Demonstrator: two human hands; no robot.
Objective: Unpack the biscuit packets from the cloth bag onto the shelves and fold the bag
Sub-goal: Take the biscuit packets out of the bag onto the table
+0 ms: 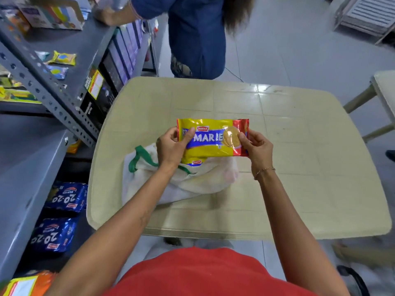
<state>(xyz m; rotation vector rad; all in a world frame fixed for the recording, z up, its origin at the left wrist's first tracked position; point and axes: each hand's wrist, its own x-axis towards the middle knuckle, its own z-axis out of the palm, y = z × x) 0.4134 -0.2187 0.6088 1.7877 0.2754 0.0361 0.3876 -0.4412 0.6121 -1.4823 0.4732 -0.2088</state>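
Note:
A yellow, blue and red Marie biscuit packet [213, 139] is held level above the table. My left hand [171, 146] grips its left end and my right hand [256, 146] pinches its right end. Beneath it, a white cloth bag [186, 182] with green handles lies crumpled on the beige table [299, 167]. A second yellow packet [194, 162] pokes out of the bag's mouth. The grey metal shelves [53, 88] stand to my left.
Blue 20-20 biscuit packets [64, 197] sit on a low shelf at left. Small yellow and blue packs [62, 58] and boxes lie on higher shelves. Another person in blue [196, 35] stands beyond the table. A second table [384, 90] is at right.

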